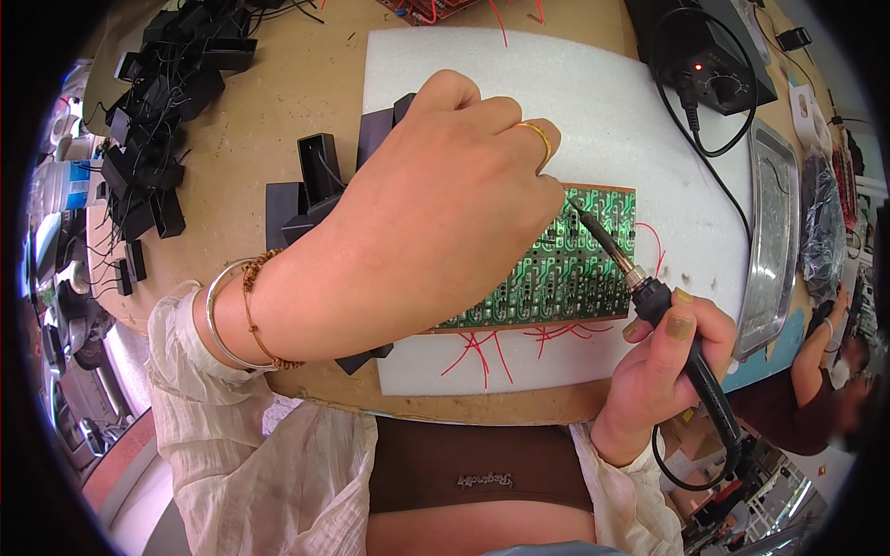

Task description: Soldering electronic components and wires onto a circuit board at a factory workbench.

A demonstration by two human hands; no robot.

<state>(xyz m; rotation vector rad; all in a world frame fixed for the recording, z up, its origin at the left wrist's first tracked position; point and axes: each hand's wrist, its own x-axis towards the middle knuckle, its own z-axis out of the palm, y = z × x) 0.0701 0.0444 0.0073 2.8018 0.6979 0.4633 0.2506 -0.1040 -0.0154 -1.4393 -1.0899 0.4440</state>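
A green circuit board panel [579, 269] lies on a white foam sheet [445, 371], with thin red wires sticking out along its near and right edges. My right hand [672, 357] grips a soldering iron [660, 301] by its black handle; the dark tip points at the upper part of the panel. Over the panel's left and far side reaches my left hand [473, 176], its fingers curled and closed. Whatever those fingers hold is hidden behind the hand. Black rectangular plastic cases [320, 167] stand beside my left forearm, partly covered by it.
A heap of black cases with wires [153, 139] spreads along the left side. At the far right sits a soldering station [718, 69] with a lit red light, its cable looping down. A metal tray [771, 232] lies right of the foam. Another person [807, 389] is at the right.
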